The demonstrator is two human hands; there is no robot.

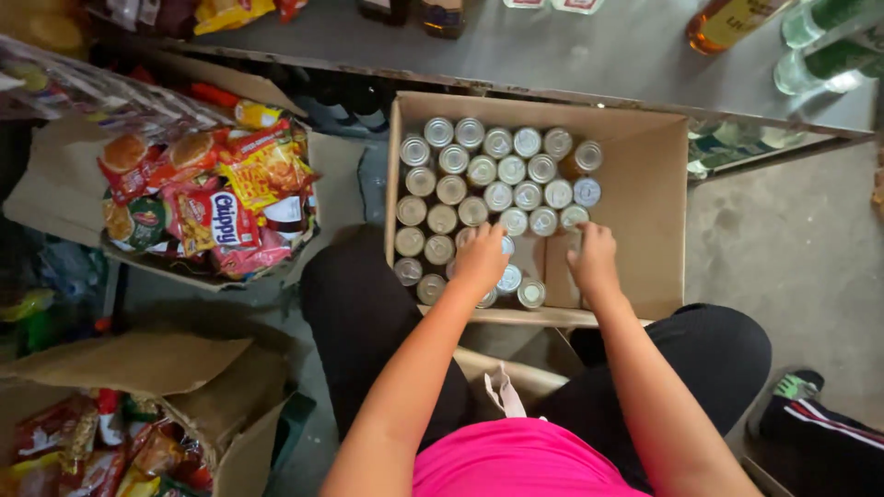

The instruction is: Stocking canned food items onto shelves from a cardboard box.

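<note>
Cans [497, 179]: upright, lids up, packed in rows at the left and far part of the box [645, 212]; left hand [481, 260] rests, fingers curled, on the near cans, grip unclear; right hand [594, 260], loosely bent, apparently empty, lies right of them.

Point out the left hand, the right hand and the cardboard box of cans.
left hand [481, 258], head view, back of the hand.
right hand [594, 258], head view, back of the hand.
cardboard box [645, 198], head view, bare inner right wall.
</note>
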